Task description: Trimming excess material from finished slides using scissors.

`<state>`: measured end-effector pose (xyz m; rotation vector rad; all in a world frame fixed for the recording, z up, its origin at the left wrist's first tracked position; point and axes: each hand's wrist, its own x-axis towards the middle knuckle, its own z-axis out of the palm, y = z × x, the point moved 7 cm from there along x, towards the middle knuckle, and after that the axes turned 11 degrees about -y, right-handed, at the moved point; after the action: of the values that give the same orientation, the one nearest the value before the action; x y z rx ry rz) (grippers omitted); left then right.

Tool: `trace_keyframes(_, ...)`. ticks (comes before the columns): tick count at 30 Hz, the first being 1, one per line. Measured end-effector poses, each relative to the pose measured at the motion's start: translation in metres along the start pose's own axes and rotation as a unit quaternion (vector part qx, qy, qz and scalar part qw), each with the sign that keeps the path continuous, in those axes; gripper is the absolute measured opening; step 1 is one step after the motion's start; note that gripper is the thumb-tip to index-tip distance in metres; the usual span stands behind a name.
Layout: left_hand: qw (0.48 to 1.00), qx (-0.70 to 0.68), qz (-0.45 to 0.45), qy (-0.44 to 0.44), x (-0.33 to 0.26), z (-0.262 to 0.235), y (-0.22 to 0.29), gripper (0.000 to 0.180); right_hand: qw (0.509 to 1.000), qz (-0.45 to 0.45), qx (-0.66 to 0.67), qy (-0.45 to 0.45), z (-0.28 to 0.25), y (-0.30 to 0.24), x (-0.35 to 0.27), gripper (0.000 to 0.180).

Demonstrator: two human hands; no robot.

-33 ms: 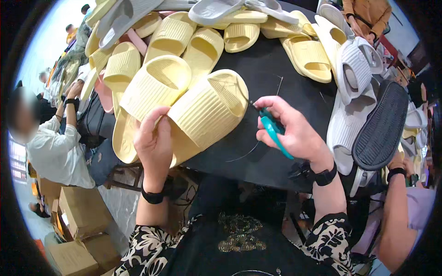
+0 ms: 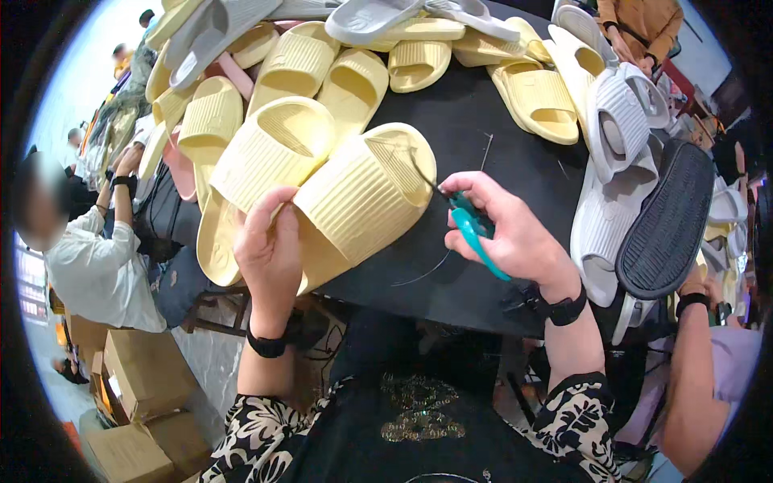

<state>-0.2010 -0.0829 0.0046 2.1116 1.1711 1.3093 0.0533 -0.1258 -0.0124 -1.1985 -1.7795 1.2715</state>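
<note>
My left hand point(image 2: 270, 253) pinches a pair of pale yellow slide slippers where they meet, thumb and fingers closed on their edges. The left slipper point(image 2: 278, 157) and the right slipper point(image 2: 354, 201) lie side by side, with ribbed straps facing up. In my right hand point(image 2: 511, 225) are scissors point(image 2: 475, 233) with teal handles, fingers wrapped round them. Their thin dark tip reaches over the far opening of the right slipper; whether it touches cannot be made out.
Yellow slippers point(image 2: 294, 60) and grey slippers point(image 2: 374, 20) pile along the far side of the black table point(image 2: 459, 105). Grey slippers point(image 2: 616, 193) and a black sole point(image 2: 667, 221) stand at right. Co-workers sit on both sides; cardboard boxes point(image 2: 149, 374) are lower left.
My right hand has shifted very slightly left with the scissors, whose tip shows a little further over the right slipper. My left hand keeps its hold.
</note>
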Motion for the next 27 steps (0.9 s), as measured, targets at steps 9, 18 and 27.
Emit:
trace_keyframes(9, 0.98, 0.167, 0.104, -0.023, 0.009, 0.027, 0.032, 0.018, 0.982, 0.057, 0.179, -0.03, -0.006, -0.002, -0.006, 0.048)
trace_keyframes(18, 0.941, 0.241, 0.237, -0.023, 0.006, 0.046, 0.066, 0.025, 0.866, 0.058, 0.474, -0.149, 0.025, 0.003, -0.012, 0.051)
trace_keyframes(27, 0.93, 0.261, 0.256, -0.033, 0.006, 0.052, 0.069, 0.028, 0.829, 0.065, 0.539, -0.133, 0.03, 0.011, -0.014, 0.047)
